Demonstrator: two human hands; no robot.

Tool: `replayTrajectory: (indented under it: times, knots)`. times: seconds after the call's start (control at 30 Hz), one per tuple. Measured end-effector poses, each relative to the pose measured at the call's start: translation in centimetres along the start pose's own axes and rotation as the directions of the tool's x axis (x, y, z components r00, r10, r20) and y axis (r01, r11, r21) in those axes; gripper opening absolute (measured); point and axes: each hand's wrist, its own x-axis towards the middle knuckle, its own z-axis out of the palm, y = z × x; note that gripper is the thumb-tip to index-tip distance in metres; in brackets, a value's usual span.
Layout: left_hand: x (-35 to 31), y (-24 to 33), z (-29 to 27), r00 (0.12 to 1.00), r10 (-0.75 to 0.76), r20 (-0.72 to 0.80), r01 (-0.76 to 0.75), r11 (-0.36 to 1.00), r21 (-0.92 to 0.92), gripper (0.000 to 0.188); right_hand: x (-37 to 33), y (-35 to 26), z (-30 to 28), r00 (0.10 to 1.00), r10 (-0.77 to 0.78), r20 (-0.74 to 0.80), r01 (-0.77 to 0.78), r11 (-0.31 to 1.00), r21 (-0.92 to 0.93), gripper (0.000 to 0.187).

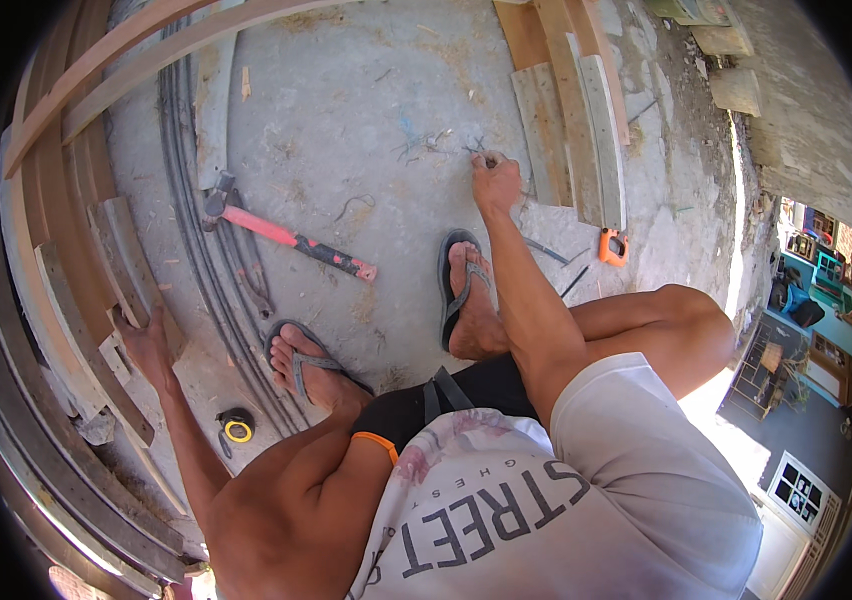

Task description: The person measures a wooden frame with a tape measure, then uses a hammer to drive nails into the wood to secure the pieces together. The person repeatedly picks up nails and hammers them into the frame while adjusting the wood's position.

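You are squatting between timber stacks, and your left hand is resting on the lower end of the short boards, its thumb and fingers spreading apart; whether it is gripping or only bracing, you are leaving me unable to tell. Your right hand is curling nearly closed, low over the floor beside a scatter of thin wire bits. Something dark is showing at its fingertips, possibly wire, but I am not making it out surely. You seem to be handling that wire while steadying yourself on the left. Picking any of it out is calling for a fine pinch and a clear look past your knuckles.

Starting from the left, a tape measure is lying near your left forearm. Long dark rods are running up the floor, with pincers lying just beside them. A red-handled hammer is lying across the space between your hands, crowding any sideways sweep. Your sandalled feet are taking up the near floor. Beyond your right hand, more boards are narrowing the space, and an orange handle is sitting at their near end.
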Motion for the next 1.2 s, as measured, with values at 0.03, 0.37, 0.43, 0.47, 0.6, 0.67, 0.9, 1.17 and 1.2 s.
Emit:
replayTrajectory:
  times: [0.03, 0.37, 0.43, 0.47, 0.6, 0.67, 0.9, 1.17, 1.2]
  knots:
    - [-0.1, 0.1, -0.3, 1.000, -0.016, 0.002, 0.016, 1.000, 0.008, 0.090, -0.1, -0.8, 0.6, 0.999, -0.047, 0.018, 0.047, 0.999, -0.013, 0.017]
    - [-10.7, 10.7, -1.1, 0.965, 0.238, -0.108, -0.250, 0.960, -0.122, 0.047, -4.1, -10.2, -0.1, 0.927, -0.317, 0.199, 0.280, 0.940, 0.193, 0.025]
    - [-10.9, 11.3, 1.1, 0.951, -0.049, 0.304, 0.226, 0.783, -0.580, 0.042, -11.9, -18.6, -0.2, 0.748, -0.485, 0.453, 0.255, 0.840, 0.479, 0.021]
    - [-10.1, 11.2, 2.2, 0.850, -0.098, 0.517, 0.472, 0.577, -0.666, 0.042, -16.1, -21.1, -0.3, 0.623, -0.520, 0.585, 0.128, 0.805, 0.579, 0.021]
    - [-7.5, 11.0, 2.9, 0.691, -0.054, 0.721, 0.702, 0.285, -0.652, 0.038, -23.3, -25.0, -0.5, 0.437, -0.685, 0.583, 0.083, 0.676, 0.732, 0.025]
    - [-7.4, 10.5, 3.0, 0.710, -0.042, 0.703, 0.680, 0.302, -0.668, 0.036, -24.1, -25.4, 0.1, 0.475, -0.735, 0.484, 0.184, 0.621, 0.762, 0.032]
    - [-4.2, 9.0, 2.9, 0.806, -0.259, 0.532, 0.571, 0.104, -0.814, 0.026, -20.5, -21.8, 0.9, 0.605, -0.648, 0.464, 0.577, 0.757, 0.305, 0.042]
    - [2.6, 8.6, 5.6, 0.733, -0.337, 0.591, 0.499, -0.323, -0.804, 0.015, -23.6, -17.2, 0.3, 0.659, -0.463, 0.593, 0.450, 0.874, 0.182, 0.038]
    - [4.1, 8.9, 5.9, 0.733, -0.331, 0.594, 0.490, -0.349, -0.799, 0.015, -24.3, -18.1, 0.1, 0.654, -0.474, 0.590, 0.370, 0.880, 0.296, 0.038]
